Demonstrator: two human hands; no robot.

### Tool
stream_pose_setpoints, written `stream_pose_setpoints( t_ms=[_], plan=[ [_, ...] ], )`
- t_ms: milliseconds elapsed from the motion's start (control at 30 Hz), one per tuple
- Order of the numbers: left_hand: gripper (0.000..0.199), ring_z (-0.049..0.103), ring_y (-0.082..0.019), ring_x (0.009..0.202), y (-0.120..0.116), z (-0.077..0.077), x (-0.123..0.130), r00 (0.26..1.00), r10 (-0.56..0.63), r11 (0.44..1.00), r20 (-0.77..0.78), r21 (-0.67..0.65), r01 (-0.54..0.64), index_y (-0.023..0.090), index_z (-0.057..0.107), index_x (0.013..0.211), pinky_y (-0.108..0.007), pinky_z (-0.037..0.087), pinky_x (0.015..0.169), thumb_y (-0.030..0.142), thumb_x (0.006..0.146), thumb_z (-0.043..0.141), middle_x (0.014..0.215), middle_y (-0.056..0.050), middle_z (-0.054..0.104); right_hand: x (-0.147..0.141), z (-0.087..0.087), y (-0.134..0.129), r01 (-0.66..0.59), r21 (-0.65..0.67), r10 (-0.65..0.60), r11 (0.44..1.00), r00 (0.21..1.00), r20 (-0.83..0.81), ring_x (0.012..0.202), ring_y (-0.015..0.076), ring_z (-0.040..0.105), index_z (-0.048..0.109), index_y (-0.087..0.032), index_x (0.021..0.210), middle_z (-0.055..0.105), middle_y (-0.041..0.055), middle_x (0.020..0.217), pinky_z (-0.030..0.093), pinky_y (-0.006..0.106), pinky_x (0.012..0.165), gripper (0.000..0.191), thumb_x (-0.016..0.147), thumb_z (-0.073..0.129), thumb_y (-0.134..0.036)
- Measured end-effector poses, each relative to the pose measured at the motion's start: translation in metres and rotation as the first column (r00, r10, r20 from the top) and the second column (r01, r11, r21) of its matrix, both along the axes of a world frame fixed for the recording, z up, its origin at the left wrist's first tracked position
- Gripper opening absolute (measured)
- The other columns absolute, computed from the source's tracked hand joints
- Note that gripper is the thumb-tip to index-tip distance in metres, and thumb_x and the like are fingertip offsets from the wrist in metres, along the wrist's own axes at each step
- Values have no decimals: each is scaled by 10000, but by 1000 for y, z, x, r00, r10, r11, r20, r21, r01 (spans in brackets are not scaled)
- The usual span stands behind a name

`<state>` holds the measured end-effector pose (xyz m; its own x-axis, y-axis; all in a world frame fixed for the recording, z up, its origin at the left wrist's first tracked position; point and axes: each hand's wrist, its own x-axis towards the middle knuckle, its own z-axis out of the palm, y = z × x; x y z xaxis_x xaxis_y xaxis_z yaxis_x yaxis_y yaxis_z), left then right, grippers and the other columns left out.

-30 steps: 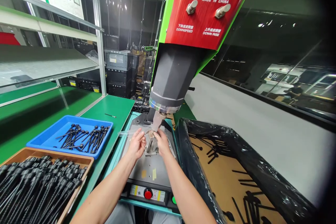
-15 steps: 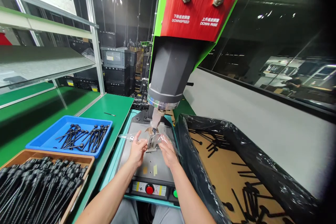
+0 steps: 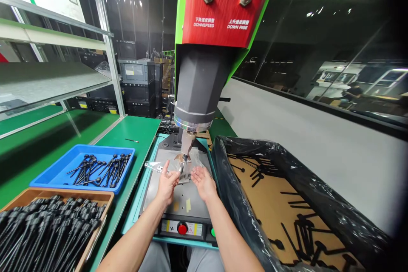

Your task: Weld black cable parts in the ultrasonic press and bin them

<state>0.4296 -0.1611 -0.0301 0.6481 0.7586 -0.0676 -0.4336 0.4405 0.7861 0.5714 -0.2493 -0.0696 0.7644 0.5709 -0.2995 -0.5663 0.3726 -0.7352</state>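
My left hand (image 3: 167,185) is at the left side of a small metal fixture (image 3: 184,177) on the press's plate. Its thumb points up and its fingers curl in beside the fixture; what they grip, if anything, is hidden. My right hand (image 3: 204,183) is to the right of the fixture, palm turned inward, fingers stretched out and apart. A small dark part (image 3: 184,158) shows at the fixture, just below the tapered metal horn (image 3: 188,141) of the press. Clear plastic guards (image 3: 154,165) stick out on both sides of the fixture, close to my fingers.
Left, a blue tray (image 3: 55,175) and a brown tray (image 3: 107,200) hold several black stemmed parts. Right, a carton lined with black plastic (image 3: 234,191) contains more of them. The red press head (image 3: 223,8) hangs overhead. Along the base front are red (image 3: 182,228) and green (image 3: 213,232) buttons.
The view has shifted, so the press head appears further left. My right hand's fingers have drawn slightly back from the fixture and opened a little. My left hand stays almost in place.
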Motion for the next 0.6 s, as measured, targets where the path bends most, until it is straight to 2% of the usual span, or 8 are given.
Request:
stream_pose_setpoints(
  t_ms=[267,467,600],
  plan=[
    [978,499,-61,502,-1,-10,2,1000,4,999,22,-35,-3,228,333,1434,-179,353,505,282,613,861,660,71,567,-7,2,-4,-61,52,66,997,993,-99,775,186,706,670,-163,884,730,97,882,554,306,737,317,900,574,-464],
    [775,529,-56,522,-3,-12,1,1000,27,992,5,-120,-26,234,444,1314,-160,394,507,237,644,834,719,54,596,-10,5,-10,-95,103,113,990,976,-185,767,181,702,657,-157,848,712,89,829,563,298,731,330,910,572,-470],
    [763,524,-54,507,-8,-17,-5,1000,0,983,-8,-185,-2,221,472,1265,-144,378,472,258,610,861,702,51,590,-14,6,-15,-85,121,112,989,965,-239,768,184,699,645,-163,836,693,81,815,576,304,725,333,915,560,-475]
  ],
)
